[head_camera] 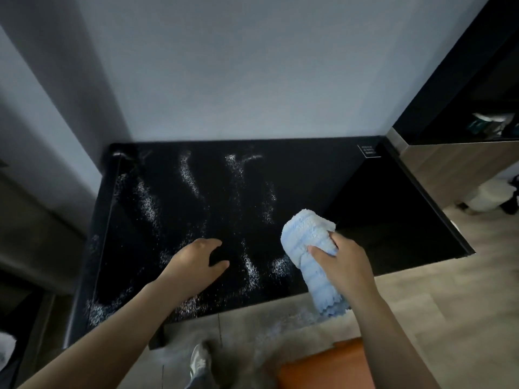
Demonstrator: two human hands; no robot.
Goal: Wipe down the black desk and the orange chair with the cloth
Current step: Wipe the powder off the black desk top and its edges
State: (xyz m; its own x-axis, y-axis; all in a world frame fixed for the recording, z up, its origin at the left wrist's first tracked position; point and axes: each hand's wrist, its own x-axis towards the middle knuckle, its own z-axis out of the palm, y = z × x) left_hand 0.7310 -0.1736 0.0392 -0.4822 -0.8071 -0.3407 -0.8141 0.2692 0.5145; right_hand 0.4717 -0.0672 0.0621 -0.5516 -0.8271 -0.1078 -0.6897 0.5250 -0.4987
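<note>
While the right hand [341, 265] gripped the bunched light-blue cloth [306, 237] over the front right-centre of the black desk [379, 197], fingers and thumb curled round the cloth's middle, white powder [188, 175] lay in streaks across the left and middle of the top; the right part looked bare. The left hand [196, 261] was at the desk's front left-centre, fingers loosely curved and a little spread, thumb apart, holding nothing; whether it touched the top I could not tell. The orange chair [331, 369] showed at the lower right, apart from the desk. The desk wipe seemed partly done at best. To do it well, the cloth would want flattening so that 1 broad face met the surface, then long overlapping strokes from the wall edge toward 1 corner, gathering powder rather than scattering it. Some powder seemed to lie on the floor [438, 304] below the front edge, so sweeping over the lip risked more mess; catching it in a fold would serve better.
</note>
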